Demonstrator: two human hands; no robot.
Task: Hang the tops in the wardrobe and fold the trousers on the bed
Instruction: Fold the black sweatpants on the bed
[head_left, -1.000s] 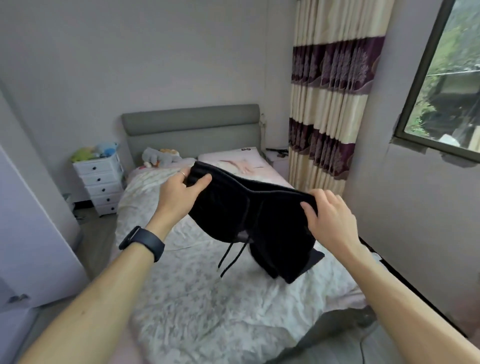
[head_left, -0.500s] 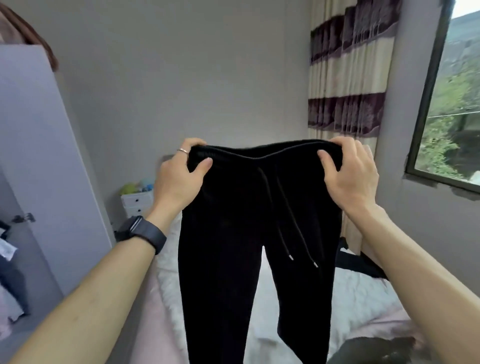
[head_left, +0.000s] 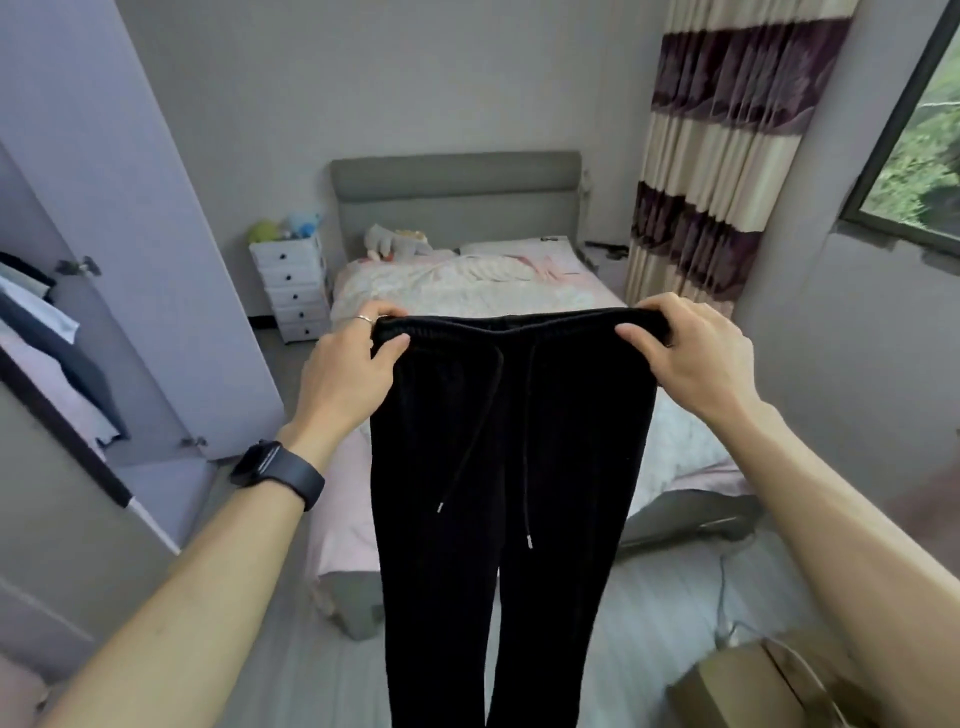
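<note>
A bedroom is seen from head height. Black trousers (head_left: 498, 441) are held up in the air in front of the foot edge of the bed (head_left: 467, 291), and do not appear to touch it. The waistband (head_left: 519, 325) is stretched flat between the two hands. It is pinched at one end by the left hand (head_left: 348, 374), with the thumb pressed on the front and the fingers curled over the top. The other end is pinched in the same way by the right hand (head_left: 691, 358). Two drawstrings (head_left: 527, 441) hang loose down the front, and the legs drop straight, side by side, out of view below.

A second ago the trousers were bunched in a heap over the bed. Half a second ago they were lifted high. Now they are lowered a little and hang smooth at full length. The shaking-out is judged to be finished, so laying them flat on the bed for folding is likely next.

An open wardrobe door (head_left: 130, 208) stands at the left, with hung clothes (head_left: 47, 332) beside it. A white chest of drawers (head_left: 291, 291) stands by the head corner of the bed, a striped curtain (head_left: 727, 156) hangs at the right, and a dark watch (head_left: 275, 467) is worn on the left wrist.

No brand, label or writing can be read; a small dark mark on the pillow (head_left: 519, 249) is too small to make out.
</note>
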